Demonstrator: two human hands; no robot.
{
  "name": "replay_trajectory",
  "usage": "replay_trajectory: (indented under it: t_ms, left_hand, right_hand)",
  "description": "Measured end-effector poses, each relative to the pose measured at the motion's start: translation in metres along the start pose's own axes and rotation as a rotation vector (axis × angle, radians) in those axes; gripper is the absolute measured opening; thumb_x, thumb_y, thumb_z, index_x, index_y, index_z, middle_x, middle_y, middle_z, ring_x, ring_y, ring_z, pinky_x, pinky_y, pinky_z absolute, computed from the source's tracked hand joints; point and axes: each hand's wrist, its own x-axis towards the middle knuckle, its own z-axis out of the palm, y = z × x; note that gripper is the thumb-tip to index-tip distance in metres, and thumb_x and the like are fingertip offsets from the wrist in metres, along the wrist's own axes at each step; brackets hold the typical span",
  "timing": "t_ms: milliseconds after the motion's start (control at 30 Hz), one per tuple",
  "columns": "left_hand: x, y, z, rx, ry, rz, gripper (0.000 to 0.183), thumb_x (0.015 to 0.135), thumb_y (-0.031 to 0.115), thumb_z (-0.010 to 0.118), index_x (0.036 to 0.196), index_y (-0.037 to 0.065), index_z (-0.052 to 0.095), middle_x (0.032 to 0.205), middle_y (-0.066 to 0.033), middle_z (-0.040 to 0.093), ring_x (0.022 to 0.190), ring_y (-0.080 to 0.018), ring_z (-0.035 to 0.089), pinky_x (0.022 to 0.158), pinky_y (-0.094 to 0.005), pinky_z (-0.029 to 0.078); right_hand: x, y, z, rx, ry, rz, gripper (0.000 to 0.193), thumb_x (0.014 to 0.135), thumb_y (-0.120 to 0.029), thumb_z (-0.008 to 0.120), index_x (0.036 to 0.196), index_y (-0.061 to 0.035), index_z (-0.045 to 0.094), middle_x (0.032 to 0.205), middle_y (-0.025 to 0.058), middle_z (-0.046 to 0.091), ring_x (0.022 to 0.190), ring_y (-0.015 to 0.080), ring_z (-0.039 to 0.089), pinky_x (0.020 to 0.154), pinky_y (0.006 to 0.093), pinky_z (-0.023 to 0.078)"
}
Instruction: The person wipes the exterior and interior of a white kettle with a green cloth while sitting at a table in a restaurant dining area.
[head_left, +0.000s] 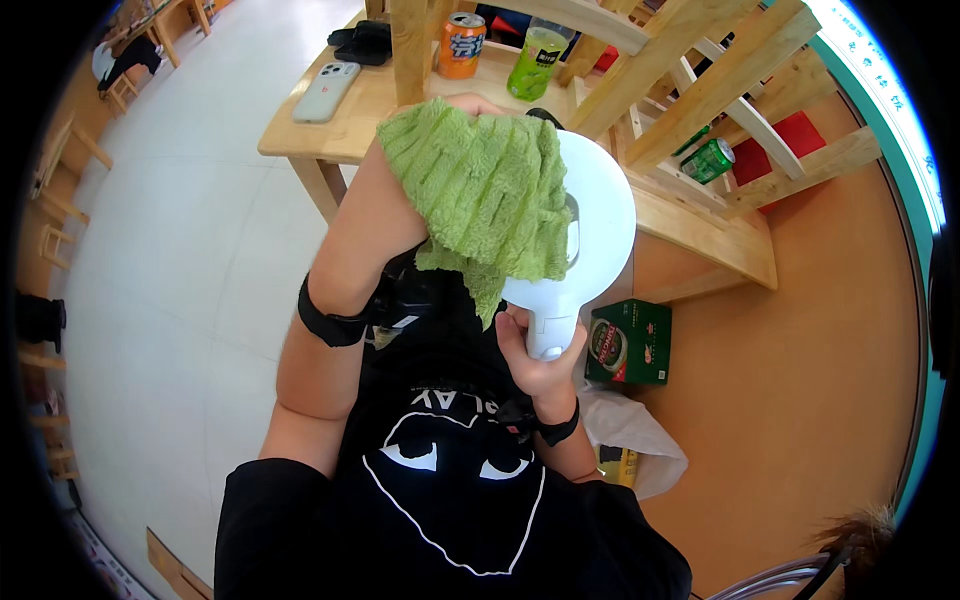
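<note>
- A pale floor (170, 220) lay beside a wooden bench (360, 112).
- In front of the chest, the white round-headed device (605, 200) looked light, rigid and smooth; its handle (552, 328), wrapped by the right hand's (540, 370) curled fingers, seemed the surest hold.
- The ribbed green cloth (480, 190), overlapping its head, looked soft and limp, best gripped by a fold.
- Cloth mostly hid the left hand (472, 102); whether its fingers pinched couldn't be told.

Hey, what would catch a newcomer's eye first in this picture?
Probably the ribbed green cloth at the centre, partly covering the left hand. It overlaps a white, round-headed device, whose handle the right hand grips. Beyond them, an orange can stands on a wooden seat.
</note>
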Motion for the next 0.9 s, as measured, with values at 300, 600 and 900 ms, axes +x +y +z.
replay_trajectory:
  t_ms: [300,600,900]
  left_hand:
    - [-0.016,-0.007,0.031,0.081,0.033,-0.058,0.070,0.086,0.028,0.074,0.146,0.003,0.046,0.142,-0.0209,0.054,0.131,-0.0363,0.053,0.110,-0.0407,0.042]
    - [0.008,0.020,0.029,0.004,0.085,-0.122,0.034,0.086,0.016,0.074,0.114,0.003,0.059,0.112,-0.0122,0.066,0.107,-0.0259,0.064,0.091,-0.0337,0.050]
    - [0.027,0.002,0.004,-0.124,-0.042,-0.181,0.018,0.095,0.015,0.068,0.104,0.000,0.064,0.103,-0.0041,0.067,0.095,-0.0110,0.062,0.084,-0.0271,0.051]
  right_hand:
    - [-0.004,-0.001,-0.003,0.037,-0.033,-0.027,0.043,0.074,-0.001,0.077,0.114,0.0058,0.062,0.108,0.0127,0.071,0.095,0.0201,0.069,0.084,0.0341,0.054]
    - [0.008,-0.014,0.007,-0.003,0.100,-0.067,0.011,0.073,0.003,0.074,0.084,0.0007,0.072,0.074,0.0080,0.072,0.062,0.0159,0.069,0.057,0.0274,0.050]
    - [0.010,-0.014,0.012,-0.023,0.070,-0.087,0.015,0.079,0.005,0.073,0.074,-0.0015,0.061,0.062,0.0006,0.058,0.052,0.0097,0.054,0.051,0.0252,0.041]
